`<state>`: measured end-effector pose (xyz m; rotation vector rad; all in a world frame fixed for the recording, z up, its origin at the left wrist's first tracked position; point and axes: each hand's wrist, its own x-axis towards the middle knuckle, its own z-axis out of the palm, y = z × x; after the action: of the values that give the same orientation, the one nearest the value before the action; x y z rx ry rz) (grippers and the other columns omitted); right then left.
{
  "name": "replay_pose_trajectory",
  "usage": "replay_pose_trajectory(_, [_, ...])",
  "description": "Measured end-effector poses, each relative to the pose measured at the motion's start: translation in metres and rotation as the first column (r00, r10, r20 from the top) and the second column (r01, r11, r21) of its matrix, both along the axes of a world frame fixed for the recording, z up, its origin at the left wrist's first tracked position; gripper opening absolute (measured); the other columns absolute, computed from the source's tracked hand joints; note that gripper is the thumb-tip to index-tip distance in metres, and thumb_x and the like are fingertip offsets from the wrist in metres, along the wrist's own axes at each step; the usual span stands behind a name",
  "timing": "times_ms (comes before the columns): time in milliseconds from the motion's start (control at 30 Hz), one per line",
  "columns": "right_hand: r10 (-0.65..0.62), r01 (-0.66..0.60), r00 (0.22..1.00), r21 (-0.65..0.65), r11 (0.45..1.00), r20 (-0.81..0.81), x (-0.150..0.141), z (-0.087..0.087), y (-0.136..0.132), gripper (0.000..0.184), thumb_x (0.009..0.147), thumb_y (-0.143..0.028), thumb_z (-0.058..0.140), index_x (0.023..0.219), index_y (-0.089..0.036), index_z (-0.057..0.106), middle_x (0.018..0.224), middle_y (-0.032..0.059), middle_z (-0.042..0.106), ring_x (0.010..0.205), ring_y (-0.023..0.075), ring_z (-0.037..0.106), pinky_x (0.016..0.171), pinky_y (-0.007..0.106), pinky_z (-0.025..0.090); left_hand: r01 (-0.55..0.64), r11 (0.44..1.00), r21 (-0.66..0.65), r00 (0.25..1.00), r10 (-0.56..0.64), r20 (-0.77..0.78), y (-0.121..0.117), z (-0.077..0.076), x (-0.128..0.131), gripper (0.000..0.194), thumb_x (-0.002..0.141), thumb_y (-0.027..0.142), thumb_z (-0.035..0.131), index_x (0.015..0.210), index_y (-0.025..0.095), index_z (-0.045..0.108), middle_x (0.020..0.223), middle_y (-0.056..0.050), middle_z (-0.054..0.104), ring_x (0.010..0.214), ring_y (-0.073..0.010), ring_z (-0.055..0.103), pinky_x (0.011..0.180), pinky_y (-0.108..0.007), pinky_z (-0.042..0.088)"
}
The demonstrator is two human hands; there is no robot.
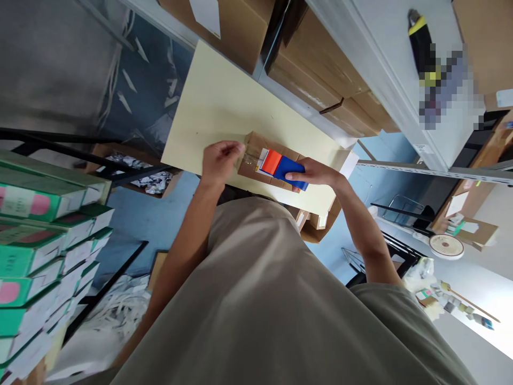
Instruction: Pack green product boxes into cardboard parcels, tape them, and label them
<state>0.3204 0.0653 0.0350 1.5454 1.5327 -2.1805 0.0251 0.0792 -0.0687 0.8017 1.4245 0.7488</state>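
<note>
A long, narrow cardboard box lies on the cream tabletop, with a shiny patch of clear tape near its left end. On top of it sits a blue and orange tape dispenser with a pale toothed edge on its left side. My right hand is closed round the blue end, thumb on top. Beside the box's left end, my left hand is curled, thumb and forefinger pinched together. What lies between those fingertips, if anything, is too small to make out.
Large cardboard boxes stand behind the tabletop. A grey shelf overhead holds a black and yellow cutter. Green and white cartons are stacked at left. An open box of scraps sits beyond the table's left edge.
</note>
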Motion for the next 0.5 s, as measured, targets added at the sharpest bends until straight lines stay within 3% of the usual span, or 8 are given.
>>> replay_pose_trajectory(167, [0.069,-0.068,0.995,-0.012,0.998,0.074,0.001,0.003,0.007,0.066,0.095,-0.085,0.077,0.089,-0.019,0.072,0.075,0.0037,0.081,0.064,0.0150,0.073,0.060,0.026,0.057,-0.064,0.998,-0.028,0.998,0.063,-0.016,0.007,-0.019,-0.021,0.012,0.088,0.029,0.082,0.085,0.017,0.078,0.064,0.002,0.059,0.058,-0.0107,0.050,0.055,-0.024,0.040])
replay_pose_trajectory(300, [0.088,-0.098,0.981,0.046,0.994,0.173,-0.003,0.000,0.011,0.067,0.094,-0.086,0.076,0.087,-0.020,0.071,0.071,0.0003,0.076,0.062,0.0131,0.069,0.058,0.025,0.051,-0.063,0.997,-0.045,0.998,0.063,0.008,0.006,-0.037,-0.017,0.017,0.089,0.032,0.083,0.082,0.018,0.076,0.066,0.001,0.061,0.062,-0.0115,0.053,0.056,-0.023,0.041])
replay_pose_trajectory(500, [0.078,-0.092,0.947,0.030,0.995,0.313,-0.014,0.001,0.014,0.070,0.091,-0.089,0.075,0.081,-0.020,0.068,0.067,0.0000,0.070,0.059,0.0124,0.061,0.057,0.027,0.046,-0.007,0.991,-0.134,0.998,0.016,0.068,0.006,-0.071,-0.013,0.022,0.086,0.038,0.088,0.081,0.019,0.078,0.070,-0.002,0.067,0.067,-0.0138,0.058,0.058,-0.024,0.043])
